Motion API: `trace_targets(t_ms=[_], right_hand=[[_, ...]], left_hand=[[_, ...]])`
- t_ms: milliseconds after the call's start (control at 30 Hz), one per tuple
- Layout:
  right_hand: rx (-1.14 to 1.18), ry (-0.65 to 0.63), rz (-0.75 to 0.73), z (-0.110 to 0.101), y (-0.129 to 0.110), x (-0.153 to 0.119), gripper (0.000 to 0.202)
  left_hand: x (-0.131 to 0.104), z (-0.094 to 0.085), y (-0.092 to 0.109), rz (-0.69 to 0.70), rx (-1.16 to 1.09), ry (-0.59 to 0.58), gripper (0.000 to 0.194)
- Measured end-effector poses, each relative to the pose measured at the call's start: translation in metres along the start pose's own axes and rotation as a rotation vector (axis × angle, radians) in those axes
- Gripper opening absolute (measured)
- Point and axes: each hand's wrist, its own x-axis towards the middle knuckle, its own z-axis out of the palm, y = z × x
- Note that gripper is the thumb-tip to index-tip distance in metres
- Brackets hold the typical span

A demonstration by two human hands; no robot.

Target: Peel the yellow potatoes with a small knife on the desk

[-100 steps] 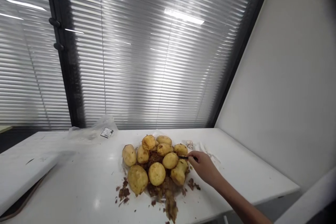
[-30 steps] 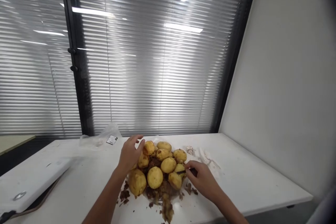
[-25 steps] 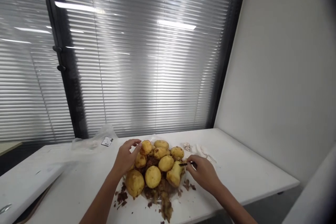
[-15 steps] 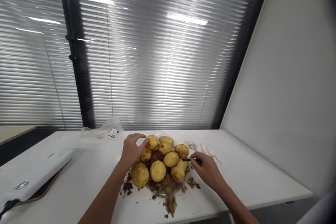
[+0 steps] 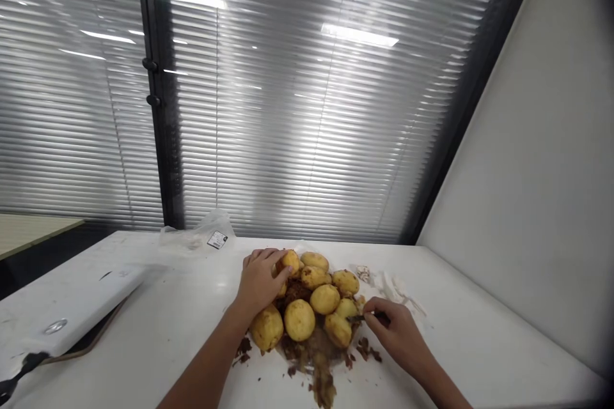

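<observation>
A: Quick pass. What's on the desk [image 5: 480, 339] in front of you?

B: Smooth white glossy top. Mid-desk, toward the near edge, a heap of peeled potatoes [image 5: 311, 297], yellow, rounded, lumpy, matte, some with brown smears. Under and around them, brown peelings [image 5: 319, 367], ragged and crumbly, trailing toward the near edge.

A: Your left hand [image 5: 259, 281]?

B: It lies over the left side of the heap, palm down, fingers curled loosely round one potato [image 5: 290, 261] at the far-left top of the pile. Touching it, fingers bent over it. Can't tell if it's actually lifted or just covered.

A: Right hand [image 5: 400, 335]?

B: At the right side of the heap, on the desk. Thumb and fingers are pinched on a thin dark tool [image 5: 357, 317]; only a short slim piece shows past your fingertips. Its tip sits right against the lower-right potato [image 5: 338, 330]. Too small to say what kind of tool.

A: So the heap sits where, versus the hands?

B: Between them. Left hand on top of it, right hand just beside it, tool end touching it.

A: Anything else?

B: Crumpled clear plastic bag [image 5: 199, 239] with a small printed label near the far edge, left of the heap. Flat white board [image 5: 71, 307] with rounded corners at the left edge, over something dark. Small white scraps [image 5: 393, 284] right of the heap. Grey slatted blinds [image 5: 288, 108] behind the desk, plain white wall [image 5: 551, 172] on the right.
</observation>
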Motion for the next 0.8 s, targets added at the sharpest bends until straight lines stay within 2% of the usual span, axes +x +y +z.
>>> trace_targets(t_ms=[267,400,533,700,800], right_hand=[[-0.023,-0.013,0.024,0.001,0.000,0.000,0.021],[-0.030,0.008,0.021,0.002,0.002,-0.001,0.021],[0.014,-0.009,0.060,0.003,0.004,-0.004,0.022],[0.027,-0.006,0.072,0.003,0.003,-0.004,0.024],[0.039,-0.001,0.062,0.001,-0.001,-0.003,0.024]], left_hand=[[-0.001,0.000,0.007,0.059,-0.018,-0.006,0.029],[-0.003,-0.003,0.010,0.110,-0.037,0.033,0.024],[-0.005,-0.002,0.011,0.111,-0.050,0.091,0.028],[-0.004,-0.002,0.012,0.117,-0.070,0.065,0.025],[-0.004,-0.004,0.014,0.109,-0.094,0.089,0.030]])
